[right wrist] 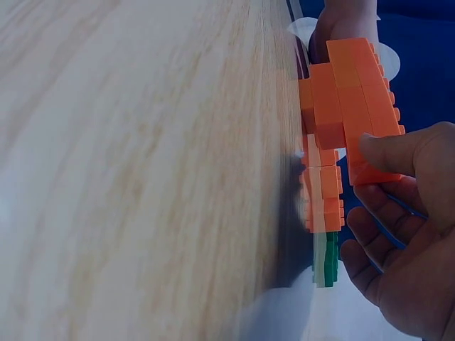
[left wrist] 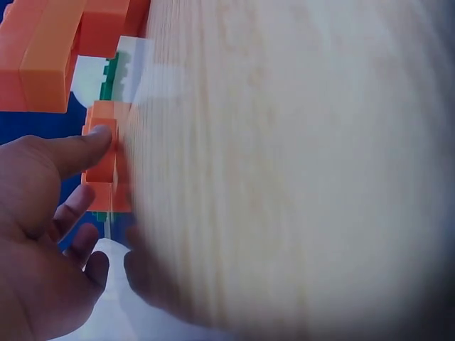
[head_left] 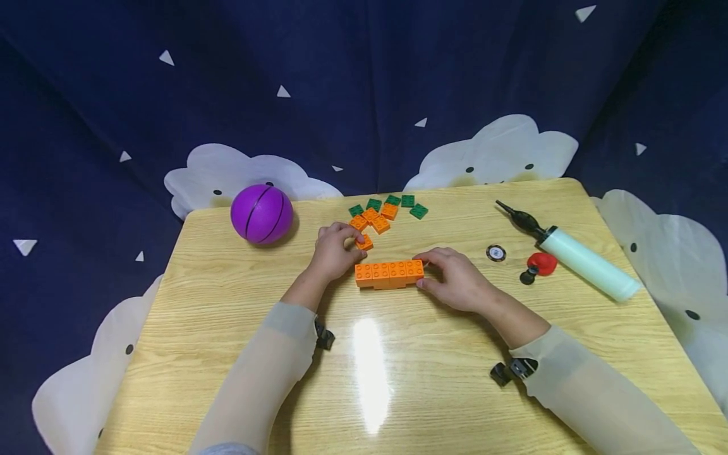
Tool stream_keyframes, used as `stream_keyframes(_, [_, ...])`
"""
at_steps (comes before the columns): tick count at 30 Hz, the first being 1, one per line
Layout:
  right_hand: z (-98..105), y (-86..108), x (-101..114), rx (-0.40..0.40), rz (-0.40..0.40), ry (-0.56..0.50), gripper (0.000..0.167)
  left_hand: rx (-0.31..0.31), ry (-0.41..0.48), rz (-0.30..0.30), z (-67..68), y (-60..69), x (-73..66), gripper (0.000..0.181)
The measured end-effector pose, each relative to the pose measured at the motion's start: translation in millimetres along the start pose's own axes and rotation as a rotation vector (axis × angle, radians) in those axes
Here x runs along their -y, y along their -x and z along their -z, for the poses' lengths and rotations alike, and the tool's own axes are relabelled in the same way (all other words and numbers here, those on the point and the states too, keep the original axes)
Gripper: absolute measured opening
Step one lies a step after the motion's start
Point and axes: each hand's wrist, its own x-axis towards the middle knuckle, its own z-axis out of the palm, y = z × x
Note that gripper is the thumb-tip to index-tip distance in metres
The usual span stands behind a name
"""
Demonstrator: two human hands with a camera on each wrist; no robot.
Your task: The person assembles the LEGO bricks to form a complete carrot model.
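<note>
My right hand (head_left: pixel 462 281) grips the right end of a long orange block assembly (head_left: pixel 389 272), a row of studded bricks with a narrower lower layer. In the right wrist view, the thumb presses the side of the orange assembly (right wrist: pixel 355 92), which appears held above the tabletop. Just behind it, my left hand (head_left: pixel 335 251) pinches a single orange brick (head_left: pixel 364 242) lying on the table. The left wrist view has the thumb against that orange brick (left wrist: pixel 104 153); part of the grip is hidden behind it.
Several loose orange bricks (head_left: pixel 380 224) and green bricks (head_left: pixel 407 201) lie behind the hands. A purple ball (head_left: pixel 261 214) sits at the back left. To the right are a hand pump (head_left: pixel 588 262), a red balloon-like piece (head_left: pixel 543 263) and a round black-edged chip (head_left: pixel 496 253).
</note>
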Motion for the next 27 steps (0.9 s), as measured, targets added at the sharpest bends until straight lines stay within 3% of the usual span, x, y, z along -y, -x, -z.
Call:
stream_keyframes(6, [1.5,0.0,1.9,0.014,-0.008,-0.009,0.045,0.016,-0.008,-0.061,2.7,2.5,0.6,0.016])
stream_keyframes(12, [2.5,0.8,1.1,0.016,-0.009,-0.006,0.045,0.025,0.04,-0.044,5.5,8.8,-0.5,0.016])
stream_keyframes(18, [3.0,-0.4,0.9,0.024,-0.026,0.008,0.045,0.028,0.096,-0.077,10.2,14.9,-0.9,0.015])
stream_keyframes(27, [1.7,-1.7,2.4,0.031,-0.041,-0.006,0.046,0.018,0.166,-0.064,22.0,29.6,-1.8,0.041])
